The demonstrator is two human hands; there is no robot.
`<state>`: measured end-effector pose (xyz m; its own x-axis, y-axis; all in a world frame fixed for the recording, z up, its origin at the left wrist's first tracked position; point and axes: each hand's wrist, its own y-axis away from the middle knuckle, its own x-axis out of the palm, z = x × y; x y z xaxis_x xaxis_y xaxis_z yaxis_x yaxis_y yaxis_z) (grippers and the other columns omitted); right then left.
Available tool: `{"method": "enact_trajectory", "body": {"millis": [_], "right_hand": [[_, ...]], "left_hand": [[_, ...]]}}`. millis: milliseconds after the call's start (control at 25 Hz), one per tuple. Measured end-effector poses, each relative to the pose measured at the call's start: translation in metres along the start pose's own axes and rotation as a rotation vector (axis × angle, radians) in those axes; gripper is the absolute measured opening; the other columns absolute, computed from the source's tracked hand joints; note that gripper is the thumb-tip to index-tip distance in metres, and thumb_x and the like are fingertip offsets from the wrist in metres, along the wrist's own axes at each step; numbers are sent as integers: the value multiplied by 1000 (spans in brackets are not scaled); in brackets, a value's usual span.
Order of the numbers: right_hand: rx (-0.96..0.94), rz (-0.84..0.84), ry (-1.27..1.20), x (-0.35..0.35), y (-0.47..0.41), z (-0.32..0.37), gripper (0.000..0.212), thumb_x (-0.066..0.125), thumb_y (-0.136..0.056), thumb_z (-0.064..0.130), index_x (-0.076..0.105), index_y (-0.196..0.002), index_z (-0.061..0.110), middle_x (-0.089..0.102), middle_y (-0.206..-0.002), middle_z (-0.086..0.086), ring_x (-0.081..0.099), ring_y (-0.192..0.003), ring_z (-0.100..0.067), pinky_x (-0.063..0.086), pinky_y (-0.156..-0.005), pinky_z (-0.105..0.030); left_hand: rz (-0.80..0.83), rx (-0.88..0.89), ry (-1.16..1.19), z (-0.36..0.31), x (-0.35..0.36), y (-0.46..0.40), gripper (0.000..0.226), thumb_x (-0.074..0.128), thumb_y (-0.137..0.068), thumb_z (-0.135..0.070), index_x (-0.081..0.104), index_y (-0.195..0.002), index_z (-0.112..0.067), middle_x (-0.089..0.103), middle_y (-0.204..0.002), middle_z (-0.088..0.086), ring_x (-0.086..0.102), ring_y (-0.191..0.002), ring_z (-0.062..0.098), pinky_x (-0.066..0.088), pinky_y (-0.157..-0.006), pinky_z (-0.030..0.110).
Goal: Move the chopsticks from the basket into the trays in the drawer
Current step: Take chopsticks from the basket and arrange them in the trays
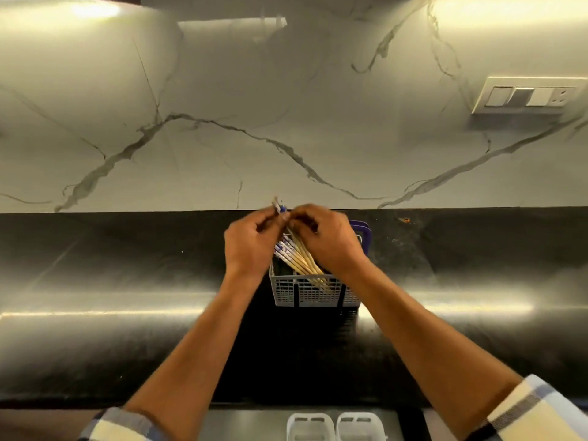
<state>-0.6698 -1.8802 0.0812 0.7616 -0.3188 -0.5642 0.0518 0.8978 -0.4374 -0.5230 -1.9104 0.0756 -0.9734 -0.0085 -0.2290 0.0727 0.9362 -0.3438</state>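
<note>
**Picking chopsticks out of the basket**

Nearest us, at the bottom edge of the view, two white trays (pixel 336 425) sit side by side in the open drawer (pixel 248 423). We can see only their far ends; what lies in them, if anything, is out of view. Our sleeves (pixel 528 409) frame them on both sides.

Farther out, on the dark counter (pixel 127 329), stands the grey basket (pixel 313 292) with a blue handle on its right side. The chopsticks (pixel 304 261) stand bundled in it, leaning up and to the left, pale wood below and blue-and-white pattern toward the tops.

Both our hands are over the basket, at the tops of the sticks. Our left hand (pixel 251 241) has its fingers curled and pinches a stick or two near the far tip, which pokes out beyond the knuckles. Our right hand (pixel 327 240) curls over the bundle from the right, fingertips closed on the upper ends; how many sticks it has, we cannot tell. The hands nearly touch each other.

We judge the step in hand to be the picking: separating a few sticks from the bundle before any carry. Most of the task looks to be ahead, since the basket holds many sticks.

The next move calls for lifting the chosen sticks up along their lean so they clear the basket wall without dragging the rest, then bringing them toward us and down to the trays, turned to lie lengthwise in one compartment.

Beyond it all, the marble wall (pixel 286 122) carries a switch plate (pixel 525 95) at the right.
</note>
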Motion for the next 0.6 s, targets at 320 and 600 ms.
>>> {"method": "enact_trajectory", "body": {"millis": [320, 600], "right_hand": [[183, 66, -258, -84, 57, 29, 12, 69, -89, 15, 76, -98, 19, 77, -87, 1, 74, -80, -13, 60, -76, -25], [678, 279, -531, -73, 202, -36, 14, 70, -88, 15, 75, -98, 7, 77, -93, -11, 75, -89, -25, 60, -77, -28]], "left_hand": [[302, 93, 239, -111, -17, -7, 10, 72, -88, -16, 76, -93, -25, 79, -83, -1, 77, -74, 18, 61, -63, 24], [688, -311, 218, -37, 50, 84, 14, 72, -87, -8, 74, -101, -5, 77, -82, 13, 74, -62, 12, 59, -51, 20]]}}
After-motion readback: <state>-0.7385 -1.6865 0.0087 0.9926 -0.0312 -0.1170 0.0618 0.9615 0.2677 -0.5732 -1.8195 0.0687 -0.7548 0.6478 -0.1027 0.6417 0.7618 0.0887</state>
